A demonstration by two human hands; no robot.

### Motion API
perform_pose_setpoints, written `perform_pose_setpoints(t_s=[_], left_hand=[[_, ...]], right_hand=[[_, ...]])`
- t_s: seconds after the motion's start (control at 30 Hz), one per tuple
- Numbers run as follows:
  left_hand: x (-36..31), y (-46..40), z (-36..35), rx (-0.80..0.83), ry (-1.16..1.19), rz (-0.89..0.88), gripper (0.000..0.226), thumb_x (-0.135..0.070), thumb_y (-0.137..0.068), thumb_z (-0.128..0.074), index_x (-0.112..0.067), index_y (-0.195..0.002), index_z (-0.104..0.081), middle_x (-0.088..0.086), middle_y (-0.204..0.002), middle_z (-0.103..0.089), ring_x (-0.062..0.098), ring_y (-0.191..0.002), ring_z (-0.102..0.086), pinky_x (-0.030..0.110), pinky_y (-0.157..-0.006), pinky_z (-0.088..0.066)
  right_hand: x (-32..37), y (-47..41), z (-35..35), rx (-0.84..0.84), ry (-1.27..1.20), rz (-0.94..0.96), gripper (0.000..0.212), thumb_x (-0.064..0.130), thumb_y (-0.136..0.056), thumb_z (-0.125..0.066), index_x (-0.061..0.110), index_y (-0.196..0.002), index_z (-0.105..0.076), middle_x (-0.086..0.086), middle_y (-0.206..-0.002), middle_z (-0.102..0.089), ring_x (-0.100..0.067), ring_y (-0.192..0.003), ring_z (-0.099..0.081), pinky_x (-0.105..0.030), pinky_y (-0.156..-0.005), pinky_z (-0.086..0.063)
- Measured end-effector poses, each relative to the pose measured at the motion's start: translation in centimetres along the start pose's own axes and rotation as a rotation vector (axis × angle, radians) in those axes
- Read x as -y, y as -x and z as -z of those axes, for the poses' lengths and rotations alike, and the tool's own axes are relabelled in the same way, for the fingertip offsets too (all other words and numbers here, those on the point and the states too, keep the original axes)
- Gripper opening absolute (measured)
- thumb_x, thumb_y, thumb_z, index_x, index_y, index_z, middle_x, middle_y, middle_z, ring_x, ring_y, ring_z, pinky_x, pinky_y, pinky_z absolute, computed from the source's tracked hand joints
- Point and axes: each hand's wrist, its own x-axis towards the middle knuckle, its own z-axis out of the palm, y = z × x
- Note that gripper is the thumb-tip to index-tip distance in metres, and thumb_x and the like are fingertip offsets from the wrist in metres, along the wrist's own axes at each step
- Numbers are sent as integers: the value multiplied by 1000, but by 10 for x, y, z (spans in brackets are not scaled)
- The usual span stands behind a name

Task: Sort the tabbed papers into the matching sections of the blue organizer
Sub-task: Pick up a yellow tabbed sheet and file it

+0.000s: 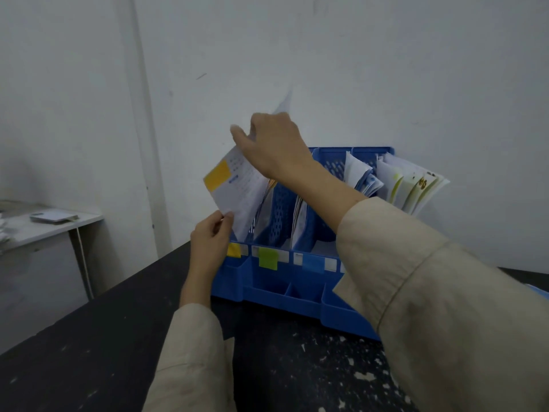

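Observation:
A blue organizer stands on the dark table, its front marked with a yellow tab, a green tab and a blue tab. My right hand grips the top of a white paper with a yellow tab, whose lower end sits in the leftmost, yellow-marked section. My left hand pinches the paper's lower left edge beside that section. Other papers stand in the right-hand sections; several carry green or yellow marks.
The dark, paint-flecked table stretches toward me. A white wall is close behind the organizer. A grey side table with a flat object on it stands at the far left. My right sleeve hides the organizer's right front.

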Motion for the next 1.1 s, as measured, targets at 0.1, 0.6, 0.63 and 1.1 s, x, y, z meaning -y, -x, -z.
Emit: perform_pose_setpoints(t_s=[0.1,0.6,0.63,1.1], left_hand=[[0,1,-4,29,-82,21,42,-19,-98,-48,-11,-59,-34,1,-53,-34,4,-45,-30,16,-43,-20],[23,-1,-18,161,-264,59,28,-52,-86,-48,-38,-103,-66,-15,-91,-66,18,-98,-62,63,-101,-34],[23,-1,-16,144,-255,43,25,-51,-86,-49,-41,-101,-65,-15,-95,-66,16,-101,-61,62,-102,-34],[43,9,4,37,-129,258,29,-26,-96,-51,-20,-123,-59,1,-126,-57,17,-118,-50,30,-96,-41]], right_hand=[[-9,6,-3,125,-129,-31,52,51,-97,-34,18,-138,-36,-11,-100,-55,-26,-93,-53,-32,-74,-39],[-30,26,-47,79,374,157,35,25,-90,-61,13,-123,-53,-10,-118,-53,-24,-107,-51,-33,-75,-51],[-32,27,-50,19,465,157,35,21,-82,-70,14,-114,-58,-10,-116,-55,-25,-101,-54,-31,-68,-51],[-32,41,-65,469,1182,495,22,15,-97,-46,13,-108,-65,-3,-106,-66,-31,-119,-48,-61,-113,-5]])
